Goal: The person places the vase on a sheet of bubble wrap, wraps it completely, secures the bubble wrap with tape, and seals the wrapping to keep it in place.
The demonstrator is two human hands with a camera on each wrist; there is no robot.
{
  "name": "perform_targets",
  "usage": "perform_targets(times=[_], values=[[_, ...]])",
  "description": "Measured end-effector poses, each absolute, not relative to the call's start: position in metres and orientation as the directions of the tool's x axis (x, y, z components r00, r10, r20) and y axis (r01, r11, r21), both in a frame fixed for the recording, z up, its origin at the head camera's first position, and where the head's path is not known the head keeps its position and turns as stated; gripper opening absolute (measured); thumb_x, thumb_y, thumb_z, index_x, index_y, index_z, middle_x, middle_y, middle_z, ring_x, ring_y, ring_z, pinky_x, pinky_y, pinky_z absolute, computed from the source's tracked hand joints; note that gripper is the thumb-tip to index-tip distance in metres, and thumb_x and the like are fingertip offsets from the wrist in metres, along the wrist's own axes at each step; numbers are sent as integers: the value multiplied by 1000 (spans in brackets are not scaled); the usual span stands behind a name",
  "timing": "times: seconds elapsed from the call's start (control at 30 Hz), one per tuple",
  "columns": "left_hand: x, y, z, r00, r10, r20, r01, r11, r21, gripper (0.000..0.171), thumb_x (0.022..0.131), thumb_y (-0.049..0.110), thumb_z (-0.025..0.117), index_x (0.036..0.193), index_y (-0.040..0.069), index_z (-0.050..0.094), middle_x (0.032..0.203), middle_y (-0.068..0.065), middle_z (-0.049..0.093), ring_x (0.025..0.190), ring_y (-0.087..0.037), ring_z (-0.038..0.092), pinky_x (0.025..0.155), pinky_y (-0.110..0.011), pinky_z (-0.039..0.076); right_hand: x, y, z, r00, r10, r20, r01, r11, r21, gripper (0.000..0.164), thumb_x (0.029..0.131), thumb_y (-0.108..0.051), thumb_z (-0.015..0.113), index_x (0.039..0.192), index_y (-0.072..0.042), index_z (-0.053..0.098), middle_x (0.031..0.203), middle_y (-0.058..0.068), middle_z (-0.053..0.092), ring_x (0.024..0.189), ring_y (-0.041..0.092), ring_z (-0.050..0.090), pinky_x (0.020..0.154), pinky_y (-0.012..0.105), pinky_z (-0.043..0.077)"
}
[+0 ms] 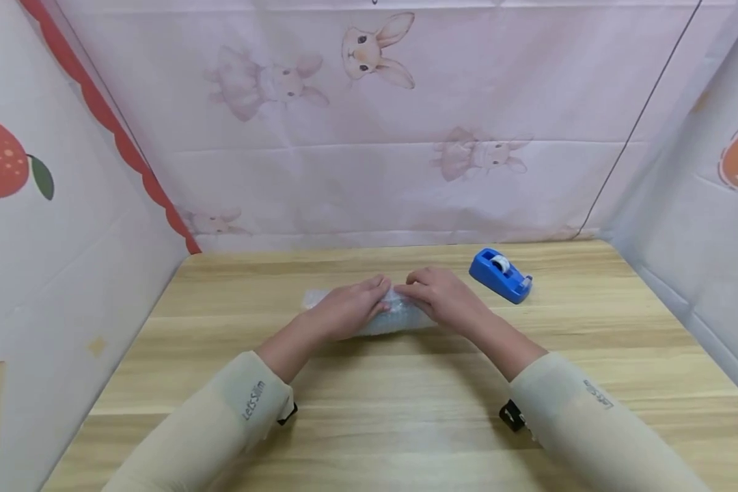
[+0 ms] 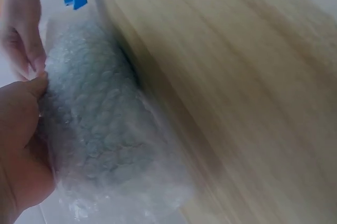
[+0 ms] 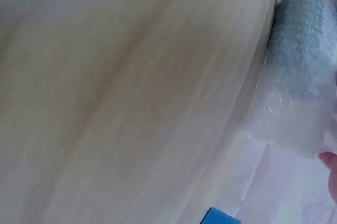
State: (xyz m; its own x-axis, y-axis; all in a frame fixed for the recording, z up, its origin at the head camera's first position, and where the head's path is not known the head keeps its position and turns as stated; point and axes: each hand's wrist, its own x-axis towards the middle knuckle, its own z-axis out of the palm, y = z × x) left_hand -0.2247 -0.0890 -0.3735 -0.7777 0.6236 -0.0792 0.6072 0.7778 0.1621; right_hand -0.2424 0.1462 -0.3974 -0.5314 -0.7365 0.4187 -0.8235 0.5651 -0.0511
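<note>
A long bundle of clear bubble wrap (image 1: 396,321) lies crosswise near the middle of the table, rolled round something greenish-grey that shows only dimly through it. My left hand (image 1: 349,307) grips its left part, with the thumb along the upper edge. From the other side my right hand (image 1: 443,297) pinches the same edge, its fingertips close to the left thumb. The left wrist view shows the bubble wrap (image 2: 100,108) bulging, with a loose flat end towards the camera. Another loose end of the wrap (image 3: 284,124) sticks out past the contents in the right wrist view.
A blue tape dispenser (image 1: 501,275) with a roll of tape stands behind and to the right of my right hand. The wood-grain table (image 1: 393,424) is bounded at the back and sides by printed cloth walls (image 1: 369,191).
</note>
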Motion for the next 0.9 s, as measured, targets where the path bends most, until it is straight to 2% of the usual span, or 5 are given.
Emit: perform_targets(times=[0.13, 0.27, 0.4, 0.67, 0.9], values=[[-223, -87, -375, -781, 624, -27, 617, 777, 129, 55, 105, 41, 38, 152, 13, 37, 158, -15, 34, 140, -28, 41, 108, -45, 42, -238, 147, -397, -395, -745, 537, -836, 535, 127, 31, 83, -4, 76, 113, -13, 75, 98, 6, 72, 86, 21, 68, 76, 33, 57], [-220, -86, -377, -776, 631, 28, 629, 768, 124, 50, 106, 37, 39, 150, 14, 41, 155, -18, 37, 136, -32, 46, 104, -46, 45, -232, 145, -395, -385, -759, 525, -826, 537, 172, 26, 83, -10, 76, 109, -10, 75, 97, 7, 73, 87, 22, 69, 78, 36, 57], [-219, -85, -382, -770, 631, 89, 638, 761, 118, 47, 106, 34, 40, 148, 14, 45, 151, -22, 41, 132, -35, 51, 100, -48, 48, -224, 139, -393, -485, -743, 462, -783, 604, 148, 36, 86, -32, 73, 113, -8, 72, 108, 7, 70, 102, 25, 65, 89, 42, 53], [-219, -83, -388, -760, 633, 148, 646, 761, 57, 44, 107, 32, 39, 147, 13, 47, 147, -22, 47, 129, -34, 54, 95, -46, 52, -218, 120, -395, -790, -599, 129, -598, 800, 50, 106, 77, -57, 77, 154, -4, 27, 154, 13, 38, 141, 32, 37, 112, 58, 30], [-217, -83, -389, -733, 664, 148, 672, 741, 2, 49, 107, 33, 39, 150, 10, 40, 150, -21, 43, 131, -34, 52, 96, -45, 52, -222, 118, -398, -834, -551, 25, -545, 831, 111, 89, 87, -39, 74, 154, -6, 25, 150, 12, 45, 135, 31, 46, 110, 64, 29]])
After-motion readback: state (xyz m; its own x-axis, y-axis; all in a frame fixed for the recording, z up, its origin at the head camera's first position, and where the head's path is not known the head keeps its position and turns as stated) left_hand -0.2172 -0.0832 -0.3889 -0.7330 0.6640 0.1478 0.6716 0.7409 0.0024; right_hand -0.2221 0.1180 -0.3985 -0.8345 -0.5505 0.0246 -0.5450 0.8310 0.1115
